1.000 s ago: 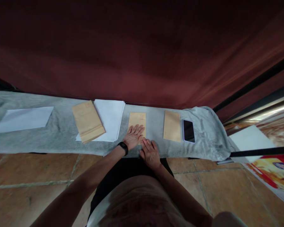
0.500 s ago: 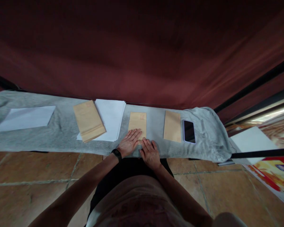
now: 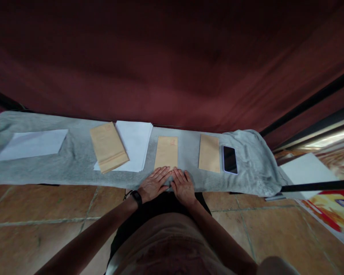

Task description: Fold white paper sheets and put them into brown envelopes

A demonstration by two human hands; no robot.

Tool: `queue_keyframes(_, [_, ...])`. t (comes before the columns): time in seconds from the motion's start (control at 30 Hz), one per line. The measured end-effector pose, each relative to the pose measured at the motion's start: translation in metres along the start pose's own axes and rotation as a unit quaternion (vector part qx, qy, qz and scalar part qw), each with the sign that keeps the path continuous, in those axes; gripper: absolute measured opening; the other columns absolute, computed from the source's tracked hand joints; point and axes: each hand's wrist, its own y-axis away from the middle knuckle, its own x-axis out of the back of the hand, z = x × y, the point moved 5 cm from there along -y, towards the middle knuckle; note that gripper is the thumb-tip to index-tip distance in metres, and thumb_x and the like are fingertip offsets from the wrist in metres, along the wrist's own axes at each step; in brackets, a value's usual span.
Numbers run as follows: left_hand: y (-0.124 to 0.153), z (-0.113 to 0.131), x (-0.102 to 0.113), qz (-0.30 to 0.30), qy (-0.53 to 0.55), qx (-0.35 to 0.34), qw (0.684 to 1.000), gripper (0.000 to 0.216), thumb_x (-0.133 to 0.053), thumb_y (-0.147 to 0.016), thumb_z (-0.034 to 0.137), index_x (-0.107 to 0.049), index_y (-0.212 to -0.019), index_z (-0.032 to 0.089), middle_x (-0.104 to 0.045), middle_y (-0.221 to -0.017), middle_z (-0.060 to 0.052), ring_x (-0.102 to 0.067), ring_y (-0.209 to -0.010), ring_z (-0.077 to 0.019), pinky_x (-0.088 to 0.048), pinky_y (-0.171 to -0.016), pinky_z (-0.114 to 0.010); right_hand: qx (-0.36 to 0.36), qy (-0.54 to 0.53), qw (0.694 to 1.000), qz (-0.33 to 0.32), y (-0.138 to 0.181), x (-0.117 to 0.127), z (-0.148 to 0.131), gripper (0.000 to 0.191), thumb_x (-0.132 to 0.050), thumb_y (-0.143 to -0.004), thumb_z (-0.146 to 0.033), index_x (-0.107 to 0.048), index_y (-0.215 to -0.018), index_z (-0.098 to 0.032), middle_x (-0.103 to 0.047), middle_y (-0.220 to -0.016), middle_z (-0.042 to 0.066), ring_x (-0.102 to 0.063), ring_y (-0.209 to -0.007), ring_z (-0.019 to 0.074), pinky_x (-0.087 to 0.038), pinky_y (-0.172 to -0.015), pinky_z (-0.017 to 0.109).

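Note:
My left hand (image 3: 154, 184) and my right hand (image 3: 183, 186) lie flat and open side by side on the grey cloth (image 3: 74, 168), fingers stretched out. Their fingertips touch the near end of a brown envelope (image 3: 166, 152) that lies lengthwise in front of me. A black band sits on my left wrist. Neither hand holds anything.
A second brown envelope (image 3: 209, 152) and a dark phone (image 3: 229, 159) lie to the right. Left of centre a stack of brown envelopes (image 3: 108, 146) rests on white sheets (image 3: 134, 141). A single white sheet (image 3: 31, 144) lies far left. A dark red curtain hangs behind.
My left hand has slid back along the brown envelope towards me, from lying on it to touching only its near end. My right hand has barely moved.

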Motion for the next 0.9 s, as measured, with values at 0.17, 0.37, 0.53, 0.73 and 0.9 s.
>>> queue_keyframes(0.17, [0.002, 0.001, 0.000, -0.011, -0.015, -0.006, 1.000, 0.068, -0.042, -0.102, 0.054, -0.026, -0.160, 0.022, -0.024, -0.168, -0.009, -0.021, -0.156, -0.0233, -0.017, -0.127, -0.042, -0.002, -0.017, 1.000, -0.013, -0.006, 0.002, 0.007, 0.046, -0.039, -0.107, -0.033, -0.048, -0.150, -0.018, -0.048, -0.156, 0.008, -0.045, -0.144, 0.0211, -0.025, -0.125, 0.045])
queue_keyframes(0.37, [0.004, -0.001, -0.004, -0.014, -0.027, -0.011, 0.999, 0.064, -0.043, -0.101, 0.058, -0.036, -0.157, 0.025, -0.023, -0.168, -0.010, -0.024, -0.155, -0.0268, -0.018, -0.126, -0.044, 0.033, -0.003, 0.998, -0.055, -0.043, -0.006, 0.029, 0.048, -0.036, -0.107, -0.031, -0.043, -0.153, -0.018, -0.042, -0.160, 0.007, -0.040, -0.147, 0.0206, -0.029, -0.124, 0.044])
queue_keyframes(0.53, [0.003, -0.001, -0.006, 0.001, -0.038, -0.009, 0.999, 0.064, -0.043, -0.101, 0.058, -0.035, -0.157, 0.028, -0.026, -0.168, -0.010, -0.028, -0.153, -0.0263, -0.021, -0.126, -0.044, -0.002, 0.011, 0.998, -0.059, -0.085, -0.016, 0.050, 0.050, -0.036, -0.107, -0.033, -0.040, -0.154, -0.016, -0.040, -0.161, 0.009, -0.038, -0.148, 0.0224, -0.025, -0.125, 0.046])
queue_keyframes(0.73, [0.002, 0.000, -0.004, 0.005, -0.044, -0.010, 0.999, 0.063, -0.044, -0.101, 0.056, -0.036, -0.157, 0.027, -0.025, -0.168, -0.010, -0.029, -0.153, -0.0265, -0.021, -0.125, -0.044, -0.057, 0.014, 0.995, -0.080, -0.127, -0.025, 0.065, 0.053, -0.031, -0.108, -0.035, -0.035, -0.157, -0.016, -0.034, -0.164, 0.009, -0.035, -0.150, 0.0242, -0.020, -0.125, 0.047])
queue_keyframes(0.9, [0.002, -0.001, -0.006, -0.004, -0.046, -0.009, 0.999, 0.063, -0.046, -0.101, 0.055, -0.035, -0.157, 0.028, -0.025, -0.168, -0.010, -0.028, -0.153, -0.0265, -0.021, -0.125, -0.043, -0.095, 0.014, 0.990, -0.105, -0.144, -0.032, 0.070, 0.056, -0.030, -0.108, -0.038, -0.031, -0.158, -0.014, -0.030, -0.165, 0.011, -0.029, -0.153, 0.0234, -0.019, -0.125, 0.047])
